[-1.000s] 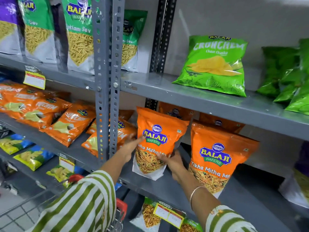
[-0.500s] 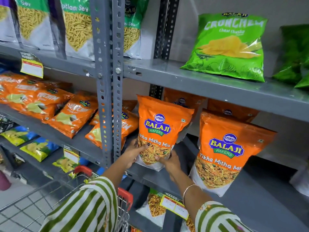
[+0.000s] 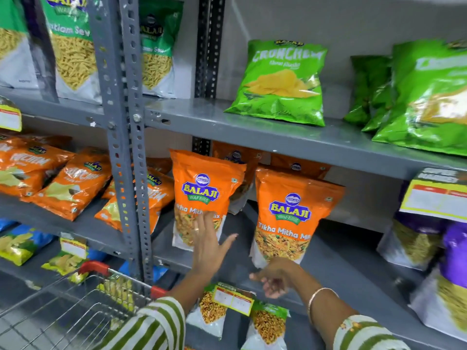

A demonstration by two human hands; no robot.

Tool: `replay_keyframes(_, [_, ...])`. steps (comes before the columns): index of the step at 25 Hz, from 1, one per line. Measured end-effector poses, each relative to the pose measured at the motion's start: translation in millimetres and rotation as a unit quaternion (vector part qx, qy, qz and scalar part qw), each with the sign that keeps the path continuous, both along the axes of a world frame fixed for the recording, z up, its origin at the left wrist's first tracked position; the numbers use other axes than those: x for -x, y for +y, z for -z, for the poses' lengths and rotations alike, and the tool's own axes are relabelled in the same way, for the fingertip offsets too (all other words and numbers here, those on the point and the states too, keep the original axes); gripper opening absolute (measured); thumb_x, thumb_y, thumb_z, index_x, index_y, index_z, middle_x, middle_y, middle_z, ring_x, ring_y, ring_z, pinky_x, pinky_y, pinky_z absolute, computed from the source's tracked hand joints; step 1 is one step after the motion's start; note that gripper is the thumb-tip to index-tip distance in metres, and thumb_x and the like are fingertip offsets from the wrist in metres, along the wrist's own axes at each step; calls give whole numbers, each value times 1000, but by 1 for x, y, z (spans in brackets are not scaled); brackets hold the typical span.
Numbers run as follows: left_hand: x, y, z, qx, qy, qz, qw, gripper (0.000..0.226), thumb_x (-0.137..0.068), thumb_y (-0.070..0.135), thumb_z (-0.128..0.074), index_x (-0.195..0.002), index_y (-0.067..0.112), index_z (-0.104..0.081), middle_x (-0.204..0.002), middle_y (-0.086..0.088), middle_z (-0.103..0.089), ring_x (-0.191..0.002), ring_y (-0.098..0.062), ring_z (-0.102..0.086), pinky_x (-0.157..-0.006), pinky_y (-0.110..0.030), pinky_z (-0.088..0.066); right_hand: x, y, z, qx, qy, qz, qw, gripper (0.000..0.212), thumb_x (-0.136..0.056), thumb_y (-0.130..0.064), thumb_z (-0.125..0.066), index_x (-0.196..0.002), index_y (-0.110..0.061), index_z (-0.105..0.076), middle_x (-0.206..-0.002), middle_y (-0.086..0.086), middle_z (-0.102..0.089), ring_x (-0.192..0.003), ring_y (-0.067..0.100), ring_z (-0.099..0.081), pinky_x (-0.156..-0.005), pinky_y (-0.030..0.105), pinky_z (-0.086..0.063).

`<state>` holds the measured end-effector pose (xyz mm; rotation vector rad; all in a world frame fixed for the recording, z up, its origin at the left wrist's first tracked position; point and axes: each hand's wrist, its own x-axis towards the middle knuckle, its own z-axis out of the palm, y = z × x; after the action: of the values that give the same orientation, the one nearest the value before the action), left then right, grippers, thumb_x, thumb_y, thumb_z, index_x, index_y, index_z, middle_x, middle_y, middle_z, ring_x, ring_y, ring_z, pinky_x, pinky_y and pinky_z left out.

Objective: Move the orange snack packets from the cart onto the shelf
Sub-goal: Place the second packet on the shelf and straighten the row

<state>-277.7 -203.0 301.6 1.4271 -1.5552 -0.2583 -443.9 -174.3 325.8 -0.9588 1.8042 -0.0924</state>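
An orange Balaji snack packet [image 3: 204, 188] stands upright on the middle grey shelf [image 3: 341, 269], just right of the steel post. A second orange packet [image 3: 293, 210] stands to its right, with more orange packets behind both. My left hand [image 3: 208, 245] is open with fingers spread, its fingertips in front of the lower part of the first packet. My right hand [image 3: 274, 279] hangs loosely open below the second packet, at the shelf's front edge, holding nothing. The wire cart [image 3: 83, 306] with a red handle sits at the lower left.
A perforated grey post [image 3: 126, 147] rises just left of my left hand. Orange chip bags [image 3: 70, 183] lie flat on the left bay. Green bags [image 3: 283, 82] sit on the upper shelf. Purple packets [image 3: 452, 251] stand at the right. Price tags [image 3: 233, 300] hang from shelf edges.
Both hands have let go of the first orange packet, which now stands on its own. My right hand dropped down and to the right; my left hand opened flat.
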Motion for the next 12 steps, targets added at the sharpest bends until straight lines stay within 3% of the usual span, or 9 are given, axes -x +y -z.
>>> replay_keyframes(2, [35, 4, 1, -85, 33, 103, 991, 75, -72, 32, -74, -131, 3, -38, -133, -15, -45, -125, -29, -44, -101, -38, -39, 39, 11, -11, -20, 98, -33, 994, 43, -85, -39, -60, -66, -4, -45, -36, 4, -57, -50, 16, -57, -56, 24, -48])
replay_keyframes(3, [49, 2, 1, -140, 57, 141, 978, 81, -73, 28, -75, -136, 1, -32, -140, -15, -40, -131, -28, -40, -105, -37, -37, 57, 15, -14, 16, 141, -39, 989, 43, -85, -40, -61, -71, 0, -50, -35, 3, -60, -62, 18, -61, -56, 23, -46])
replay_keyframes(4, [58, -3, 1, -195, 74, 164, 964, 86, -74, 26, -74, -141, 1, -26, -147, -15, -34, -136, -28, -35, -109, -37, -35, 72, 17, -12, 77, 143, -29, 986, 42, -84, -36, -63, -90, 5, -55, -54, 5, -70, -83, 18, -60, -62, 24, -47])
replay_keyframes(5, [65, -7, 2, -242, 74, 180, 951, 87, -76, 25, -73, -143, 2, -23, -151, -14, -31, -138, -27, -32, -111, -37, -33, 84, 17, -6, 159, 96, 19, 982, 54, -82, -28, -68, -119, 7, -48, -90, 11, -72, -105, 19, -54, -76, 25, -47])
replay_keyframes(6, [70, -11, 2, -273, 70, 193, 940, 85, -77, 24, -72, -143, 2, -24, -151, -13, -32, -138, -26, -34, -110, -38, -34, 89, 17, -1, 228, 21, 81, 970, 74, -79, -18, -72, -137, 3, -30, -126, 17, -57, -123, 22, -46, -93, 29, -44])
replay_keyframes(7, [73, -13, 2, -292, 67, 210, 931, 78, -77, 22, -72, -140, 1, -30, -148, -14, -38, -135, -27, -39, -109, -38, -37, 89, 17, 3, 284, -36, 112, 952, 85, -76, -9, -75, -142, 0, -22, -143, 18, -42, -131, 27, -39, -104, 36, -39])
replay_keyframes(9, [76, -14, 1, -293, 70, 221, 928, 62, -76, 17, -73, -127, 0, -42, -138, -16, -51, -126, -28, -49, -103, -40, -43, 87, 9, 9, 355, -66, 131, 924, 83, -68, 0, -78, -137, -1, -32, -142, 20, -44, -129, 33, -44, -107, 46, -40])
replay_keyframes(12, [73, -12, 0, -276, 72, 201, 937, 55, -76, 12, -72, -122, -3, -45, -134, -17, -54, -123, -29, -52, -101, -42, -45, 77, 1, 14, 382, -69, 150, 909, 76, -64, 0, -81, -130, 0, -42, -133, 20, -54, -122, 36, -52, -103, 52, -43])
